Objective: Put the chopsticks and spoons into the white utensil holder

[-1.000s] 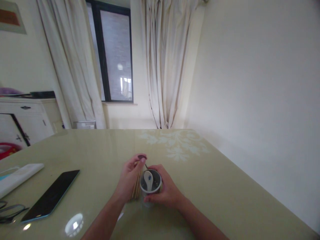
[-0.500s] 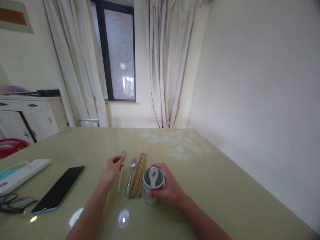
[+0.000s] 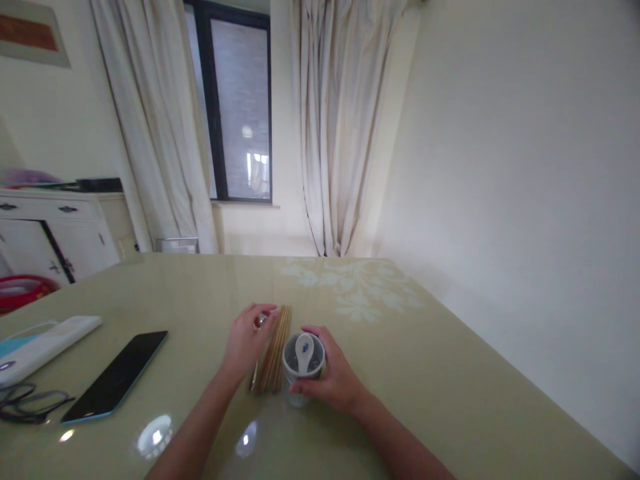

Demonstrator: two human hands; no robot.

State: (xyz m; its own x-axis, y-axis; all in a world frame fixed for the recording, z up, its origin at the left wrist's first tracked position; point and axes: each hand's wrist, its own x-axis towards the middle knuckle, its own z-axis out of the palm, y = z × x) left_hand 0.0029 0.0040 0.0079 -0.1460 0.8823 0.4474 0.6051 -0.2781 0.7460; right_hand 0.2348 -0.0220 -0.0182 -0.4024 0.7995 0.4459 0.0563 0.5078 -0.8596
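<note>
My left hand [image 3: 247, 341] is curled around the bowl of a metal spoon [image 3: 261, 320]. The spoon's handle shows below the hand, along the left side of a bundle of several wooden chopsticks [image 3: 278, 357]. The palm and fingers hide whether a second spoon is there. My right hand [image 3: 334, 375] grips a round, pale cup [image 3: 303, 385] from its right side, thumb at the front and fingers behind. A white soup spoon [image 3: 303, 348] with a small blue mark stands in the cup, its bowl end up at the rim.
On the left of the glossy table [image 3: 425, 400] lie a black-screened phone [image 3: 117, 375], a pair of glasses [image 3: 30, 403] and a long white device [image 3: 55, 347]. A white wall borders the table's right side. Curtains and a window are beyond the far edge.
My left hand has moved right, from the left-hand spoon towards the chopsticks. The slim handle seen under it earlier no longer shows there. My right hand and cup have barely shifted.
</note>
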